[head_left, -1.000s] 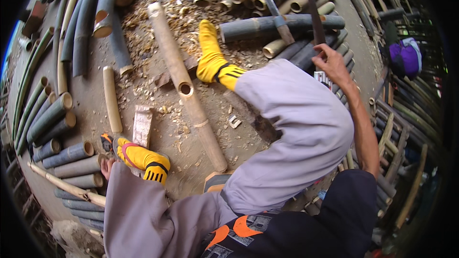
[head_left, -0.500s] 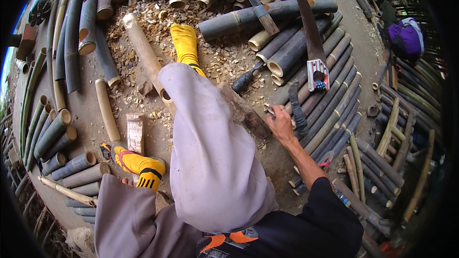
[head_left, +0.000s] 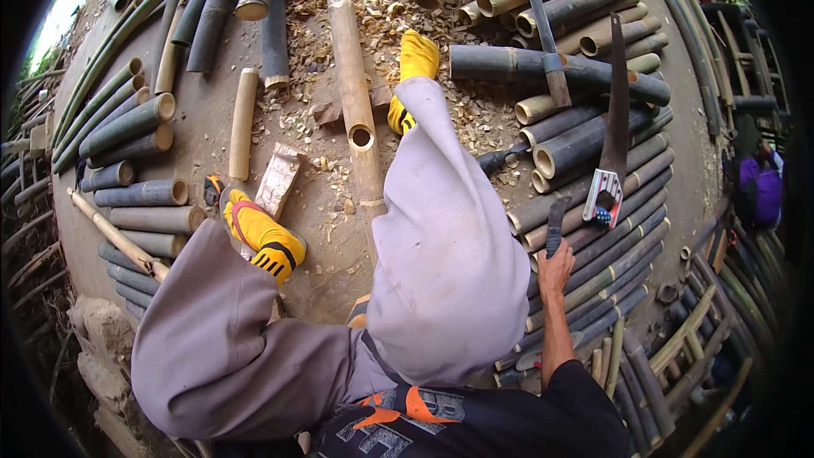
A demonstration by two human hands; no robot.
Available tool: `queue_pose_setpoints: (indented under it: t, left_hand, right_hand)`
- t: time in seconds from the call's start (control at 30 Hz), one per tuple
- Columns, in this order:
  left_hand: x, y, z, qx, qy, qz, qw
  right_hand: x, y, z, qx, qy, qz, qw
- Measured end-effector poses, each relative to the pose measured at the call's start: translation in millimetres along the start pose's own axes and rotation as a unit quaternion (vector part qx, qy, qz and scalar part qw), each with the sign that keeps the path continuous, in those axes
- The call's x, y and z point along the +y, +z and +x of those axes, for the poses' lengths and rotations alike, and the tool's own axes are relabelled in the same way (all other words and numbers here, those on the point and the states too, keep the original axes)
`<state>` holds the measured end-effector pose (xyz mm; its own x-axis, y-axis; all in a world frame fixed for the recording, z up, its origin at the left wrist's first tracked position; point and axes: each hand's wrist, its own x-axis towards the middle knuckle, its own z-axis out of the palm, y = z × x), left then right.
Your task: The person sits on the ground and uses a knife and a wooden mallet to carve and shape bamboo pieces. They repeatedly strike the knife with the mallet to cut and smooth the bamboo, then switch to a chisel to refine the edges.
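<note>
My right hand (head_left: 555, 270) is closed around the dark handle of a knife (head_left: 555, 225), its blade pointing away from me over the bamboo pieces at the right. My left hand is not in view. A pale, scraped bamboo tube (head_left: 343, 59) with a round hole runs between my legs, its near end hidden by my trousers. Beyond the knife lies a handsaw (head_left: 616, 119) with a red and white handle. A long blade with a wooden handle (head_left: 555, 80) rests across a dark bamboo tube (head_left: 483, 64). A dark-handled tool like a chisel (head_left: 494, 161) lies by my knee.
Stacked bamboo tubes (head_left: 619, 267) fill the right side, with more tubes (head_left: 127, 127) at the left. Wood shavings (head_left: 314, 25) cover the ground ahead. A wood block (head_left: 278, 180) and a short pale bamboo piece (head_left: 243, 123) lie near my left foot (head_left: 263, 233).
My right hand has gripped the knife that lay beside it and turned it upward. My view has swung, shifting the scene right. The left fingers, glimpsed near my shin, are out of sight.
</note>
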<state>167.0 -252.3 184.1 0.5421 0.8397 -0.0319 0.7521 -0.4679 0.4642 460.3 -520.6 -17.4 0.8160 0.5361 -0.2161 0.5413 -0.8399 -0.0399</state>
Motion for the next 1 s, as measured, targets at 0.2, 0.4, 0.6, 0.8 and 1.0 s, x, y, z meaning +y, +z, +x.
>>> queue_pose_setpoints:
  t: [0.2,0.4,0.6,0.8,1.0]
  left_hand:
    - [-127.4,23.6,-85.9,0.025,-0.233,-0.031,0.972]
    - [-232.9,24.3,-180.3,0.079,-0.437,-0.026,0.895]
    - [-273.9,41.3,-212.4,0.104,-0.495,-0.059,0.860]
    - [-257.4,91.2,-206.8,0.082,-0.459,-0.139,0.874]
    - [-267.9,110.4,-170.8,0.129,-0.353,-0.214,0.902]
  right_hand:
    - [-1.7,-6.2,5.5,0.002,-0.002,0.010,1.000]
    - [4.4,-6.7,3.6,0.016,-0.022,0.021,0.999]
    - [14.8,-2.7,0.4,0.004,0.024,0.103,0.994]
    - [-115.9,-56.8,-11.1,0.067,-0.133,0.158,0.976]
    - [-332.4,-22.2,68.1,-0.008,-0.282,0.164,0.945]
